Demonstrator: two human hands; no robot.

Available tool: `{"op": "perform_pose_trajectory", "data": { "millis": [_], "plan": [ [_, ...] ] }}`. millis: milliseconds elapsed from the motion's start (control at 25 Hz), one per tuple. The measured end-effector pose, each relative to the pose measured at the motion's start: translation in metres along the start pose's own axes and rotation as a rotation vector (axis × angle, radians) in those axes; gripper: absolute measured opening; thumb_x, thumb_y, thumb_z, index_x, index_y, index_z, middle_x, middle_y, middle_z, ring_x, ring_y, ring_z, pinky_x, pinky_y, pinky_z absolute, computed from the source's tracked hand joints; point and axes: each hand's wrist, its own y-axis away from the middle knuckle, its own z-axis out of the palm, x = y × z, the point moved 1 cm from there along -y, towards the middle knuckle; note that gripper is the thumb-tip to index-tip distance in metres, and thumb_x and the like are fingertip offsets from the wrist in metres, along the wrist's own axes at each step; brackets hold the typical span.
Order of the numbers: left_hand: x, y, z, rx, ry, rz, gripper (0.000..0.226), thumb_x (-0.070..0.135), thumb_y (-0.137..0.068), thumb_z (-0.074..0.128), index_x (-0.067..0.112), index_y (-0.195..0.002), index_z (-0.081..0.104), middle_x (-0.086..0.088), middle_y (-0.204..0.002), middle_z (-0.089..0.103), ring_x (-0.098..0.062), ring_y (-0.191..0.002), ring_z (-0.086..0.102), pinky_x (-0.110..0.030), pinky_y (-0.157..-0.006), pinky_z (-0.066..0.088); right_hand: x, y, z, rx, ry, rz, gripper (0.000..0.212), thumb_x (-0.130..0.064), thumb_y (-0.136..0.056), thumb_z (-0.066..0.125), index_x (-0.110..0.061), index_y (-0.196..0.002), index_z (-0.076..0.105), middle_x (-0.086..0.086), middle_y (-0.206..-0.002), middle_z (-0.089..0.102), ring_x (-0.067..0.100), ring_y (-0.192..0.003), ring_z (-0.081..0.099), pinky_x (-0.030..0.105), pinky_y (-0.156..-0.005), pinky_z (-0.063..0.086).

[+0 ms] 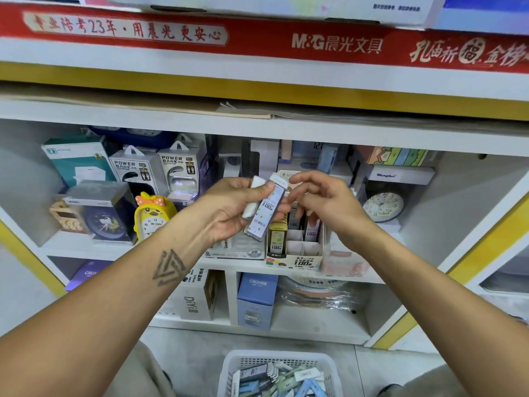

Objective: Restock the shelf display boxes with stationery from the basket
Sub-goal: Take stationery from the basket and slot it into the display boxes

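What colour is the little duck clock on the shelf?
The duck clock is yellow, with an orange bow on top and a white dial. The head view shows it.

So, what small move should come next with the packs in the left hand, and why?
Probably the right hand should pinch the pale lilac dotted lead pack out of the left hand and slot it into the divided cardboard display box. The left hand grips several slim packs above that box, the right hand's fingers hover open beside them, and some front compartments look empty.
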Motion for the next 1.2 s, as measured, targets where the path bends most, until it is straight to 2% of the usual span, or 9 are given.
{"op": "perform_pose_trajectory", "data": {
  "millis": [160, 240, 320, 440, 600, 720, 1000, 1080, 1200],
  "plan": [
    [-0.008, -0.003, 0.018, -0.055, -0.082, 0.01, 0.033, 0.011, -0.092, 0.064, -0.008, -0.12, 0.062, -0.031, -0.107, 0.069, -0.038, -0.096, 0.071, -0.043, -0.079, 0.061, -0.009, 0.002, -0.008, 0.012, -0.113, -0.003, 0.011, -0.006, -0.091, 0.07, -0.004, -0.102, 0.071, 0.006, -0.076, 0.069, 0.012, -0.056, 0.058, 0.022, -0.046, 0.043],
    [-0.01, -0.008, 0.022, 0.042, -0.167, 0.072, 0.029, 0.014, -0.093, 0.064, -0.004, -0.116, 0.066, -0.024, -0.102, 0.072, -0.029, -0.086, 0.072, -0.038, -0.074, 0.061, -0.01, 0.001, -0.019, 0.082, -0.086, -0.002, 0.012, 0.0, -0.088, 0.072, 0.0, -0.1, 0.07, 0.009, -0.078, 0.068, 0.007, -0.053, 0.058, 0.018, -0.048, 0.044],
    [-0.008, -0.013, 0.021, 0.188, -0.293, 0.157, 0.025, 0.017, -0.095, 0.064, -0.001, -0.11, 0.068, -0.016, -0.086, 0.074, -0.019, -0.067, 0.068, -0.03, -0.064, 0.059, -0.009, -0.001, -0.032, 0.158, 0.028, -0.035, 0.01, 0.001, -0.088, 0.072, -0.002, -0.097, 0.071, 0.009, -0.08, 0.067, 0.005, -0.056, 0.058, 0.017, -0.053, 0.046],
    [-0.007, -0.018, 0.017, 0.321, -0.414, 0.152, 0.02, 0.019, -0.096, 0.063, 0.001, -0.103, 0.07, -0.007, -0.068, 0.061, -0.013, -0.05, 0.049, -0.024, -0.05, 0.043, -0.001, -0.001, -0.04, 0.206, 0.392, -0.131, 0.01, -0.008, -0.089, 0.073, -0.011, -0.098, 0.071, -0.002, -0.08, 0.066, 0.011, -0.067, 0.056, 0.027, -0.064, 0.051],
    [-0.01, -0.02, 0.021, 0.292, -0.374, 0.057, 0.019, 0.008, -0.097, 0.056, -0.003, -0.11, 0.064, -0.005, -0.063, 0.059, -0.016, -0.053, 0.047, -0.026, -0.054, 0.041, 0.014, 0.0, -0.028, 0.147, 0.759, -0.257, 0.01, -0.017, -0.095, 0.065, -0.02, -0.104, 0.068, -0.002, -0.085, 0.069, 0.017, -0.077, 0.064, 0.034, -0.072, 0.054],
    [-0.012, -0.019, 0.018, 0.247, -0.386, 0.084, 0.02, 0.009, -0.1, 0.053, -0.002, -0.113, 0.063, -0.005, -0.065, 0.062, -0.016, -0.054, 0.051, -0.026, -0.054, 0.044, 0.02, -0.005, -0.017, 0.131, 0.878, -0.338, 0.011, -0.017, -0.096, 0.063, -0.02, -0.105, 0.067, 0.0, -0.094, 0.073, 0.025, -0.085, 0.065, 0.04, -0.072, 0.054],
    [-0.011, -0.012, 0.009, 0.183, -0.343, 0.091, 0.012, 0.008, -0.099, 0.057, 0.005, -0.11, 0.058, -0.015, -0.082, 0.073, -0.02, -0.059, 0.062, -0.028, -0.054, 0.049, 0.026, -0.012, -0.008, 0.173, 1.081, -0.378, 0.016, -0.019, -0.098, 0.059, -0.018, -0.105, 0.073, -0.002, -0.103, 0.071, 0.023, -0.095, 0.064, 0.035, -0.069, 0.052],
    [-0.01, -0.011, 0.009, 0.188, -0.284, 0.076, 0.014, 0.004, -0.099, 0.055, 0.001, -0.112, 0.06, -0.019, -0.083, 0.072, -0.02, -0.059, 0.061, -0.028, -0.056, 0.048, 0.024, -0.014, -0.005, 0.175, 0.936, -0.328, 0.02, -0.019, -0.099, 0.058, -0.018, -0.11, 0.075, -0.004, -0.104, 0.073, 0.015, -0.088, 0.063, 0.031, -0.071, 0.049],
    [-0.005, -0.009, 0.008, 0.177, -0.144, 0.035, 0.019, -0.003, -0.097, 0.05, -0.005, -0.109, 0.064, -0.024, -0.085, 0.069, -0.022, -0.062, 0.06, -0.029, -0.06, 0.047, 0.014, -0.015, 0.003, 0.112, 0.26, -0.093, 0.016, -0.02, -0.098, 0.063, -0.019, -0.11, 0.075, 0.002, -0.085, 0.074, 0.016, -0.067, 0.06, 0.034, -0.06, 0.049]
  ]
}}
